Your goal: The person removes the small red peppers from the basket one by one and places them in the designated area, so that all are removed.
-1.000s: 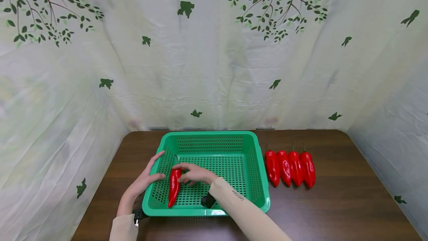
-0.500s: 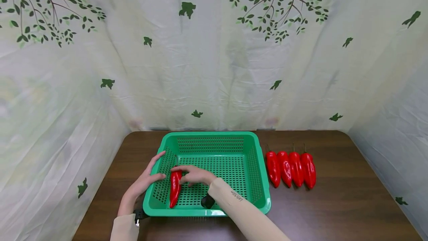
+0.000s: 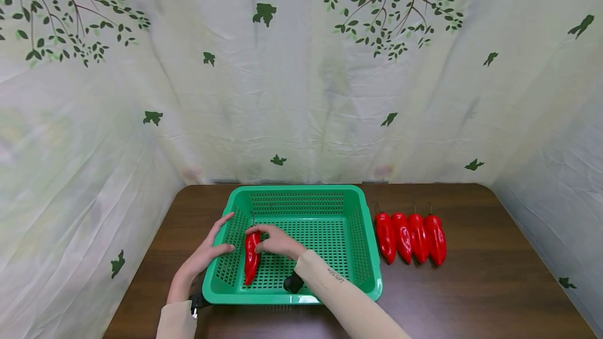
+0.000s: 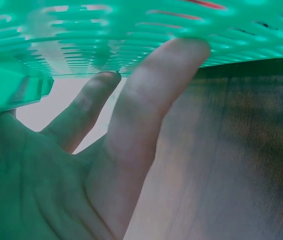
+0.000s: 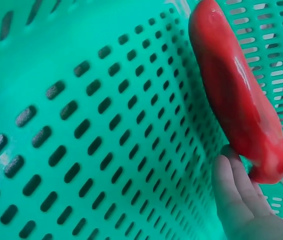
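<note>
A long red pepper (image 3: 252, 261) is at the left side of the green perforated basket (image 3: 301, 189), its tip toward the front. My right hand (image 3: 279, 244) pinches it near the stem end. In the right wrist view, fingertips meet the wide end of the pepper (image 5: 236, 90), and its tip points away. My left hand (image 3: 203, 255) rests against the basket's left side with thumb and fingers fairly straight. Seen from the left wrist, the thumb (image 4: 146, 95) touches the slotted outer wall (image 4: 91, 40).
Right of the basket, several red peppers (image 3: 409, 238) lie side by side on the brown wooden table (image 3: 494, 266), stems to the back. Pale curtains (image 3: 301, 119) with a leaf print hang behind and at both sides.
The pepper in the basket has shifted slightly right and toward the back with my right hand, which now pinches it more closely. The left hand stays at the basket's side.
</note>
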Action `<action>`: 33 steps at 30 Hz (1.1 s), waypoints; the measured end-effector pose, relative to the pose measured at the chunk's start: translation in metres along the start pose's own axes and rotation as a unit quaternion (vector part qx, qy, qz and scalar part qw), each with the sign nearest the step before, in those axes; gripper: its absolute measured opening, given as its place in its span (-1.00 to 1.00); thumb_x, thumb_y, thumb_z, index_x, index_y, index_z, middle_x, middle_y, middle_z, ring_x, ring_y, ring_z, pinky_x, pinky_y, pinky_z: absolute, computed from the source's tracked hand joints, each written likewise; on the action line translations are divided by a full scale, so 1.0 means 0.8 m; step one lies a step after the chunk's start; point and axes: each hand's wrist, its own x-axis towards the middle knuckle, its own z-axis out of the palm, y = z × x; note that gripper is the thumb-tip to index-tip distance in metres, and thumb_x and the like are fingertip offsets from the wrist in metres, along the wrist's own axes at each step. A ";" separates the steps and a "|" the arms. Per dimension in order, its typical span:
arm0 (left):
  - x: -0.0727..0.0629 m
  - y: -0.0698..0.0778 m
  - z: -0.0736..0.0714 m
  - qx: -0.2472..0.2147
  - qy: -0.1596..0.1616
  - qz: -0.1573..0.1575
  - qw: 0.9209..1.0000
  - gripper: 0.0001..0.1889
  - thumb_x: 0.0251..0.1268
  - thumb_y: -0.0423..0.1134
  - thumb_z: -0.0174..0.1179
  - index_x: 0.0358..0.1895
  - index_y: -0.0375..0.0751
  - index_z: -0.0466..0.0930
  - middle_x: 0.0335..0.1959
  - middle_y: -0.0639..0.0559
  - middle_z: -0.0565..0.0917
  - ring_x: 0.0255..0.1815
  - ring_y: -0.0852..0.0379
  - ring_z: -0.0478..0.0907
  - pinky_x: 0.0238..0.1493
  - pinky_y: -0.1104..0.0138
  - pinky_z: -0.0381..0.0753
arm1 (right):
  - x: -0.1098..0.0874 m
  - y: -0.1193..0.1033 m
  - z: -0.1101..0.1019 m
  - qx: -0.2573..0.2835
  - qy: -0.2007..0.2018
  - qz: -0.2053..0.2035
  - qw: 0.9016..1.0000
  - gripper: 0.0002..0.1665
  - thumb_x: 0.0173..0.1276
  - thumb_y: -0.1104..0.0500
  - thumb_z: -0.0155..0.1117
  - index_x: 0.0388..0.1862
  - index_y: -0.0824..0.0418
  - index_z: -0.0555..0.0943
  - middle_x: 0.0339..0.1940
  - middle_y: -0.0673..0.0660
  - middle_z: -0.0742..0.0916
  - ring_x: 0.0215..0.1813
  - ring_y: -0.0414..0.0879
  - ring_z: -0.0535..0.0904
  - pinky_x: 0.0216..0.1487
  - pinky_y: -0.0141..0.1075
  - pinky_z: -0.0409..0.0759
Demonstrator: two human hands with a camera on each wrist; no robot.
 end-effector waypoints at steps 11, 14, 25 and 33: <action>0.002 0.000 0.000 0.002 -0.003 -0.001 1.000 -0.21 0.29 -0.32 0.04 0.51 0.07 -0.14 0.45 -0.27 -0.14 0.29 -0.42 0.12 -0.03 -0.01 0.55 | -0.003 -0.005 -0.010 0.099 0.017 -0.007 0.995 -0.53 0.24 0.41 0.18 0.16 0.24 0.53 0.03 0.11 0.53 -0.06 -0.02 0.50 -0.14 -0.15 0.64; 0.003 0.001 0.000 -0.002 -0.004 -0.001 1.000 -0.21 0.29 -0.32 0.05 0.51 0.07 -0.14 0.45 -0.27 -0.12 0.28 -0.41 0.14 -0.04 -0.01 0.56 | -0.006 -0.008 -0.014 0.117 0.025 -0.014 0.993 -0.55 0.25 0.40 0.18 0.15 0.24 0.53 0.02 0.12 0.53 -0.06 0.00 0.50 -0.19 -0.15 0.65; 0.001 0.000 0.001 -0.007 -0.003 -0.006 1.000 -0.21 0.29 -0.33 0.05 0.51 0.08 -0.15 0.43 -0.28 -0.08 0.24 -0.40 0.19 -0.07 0.01 0.58 | -0.013 -0.016 -0.027 0.152 0.047 -0.021 0.987 -0.55 0.27 0.41 0.17 0.15 0.21 0.53 0.08 0.17 0.51 -0.09 0.05 0.54 -0.19 -0.09 0.65; 0.000 0.000 0.001 -0.011 -0.002 -0.007 1.000 -0.20 0.27 -0.33 0.05 0.51 0.09 -0.15 0.42 -0.27 -0.07 0.22 -0.38 0.21 -0.09 0.01 0.59 | -0.016 -0.019 -0.035 0.164 0.045 -0.037 0.985 -0.55 0.26 0.36 0.19 0.14 0.16 0.52 0.07 0.14 0.52 -0.06 0.04 0.56 -0.19 -0.09 0.65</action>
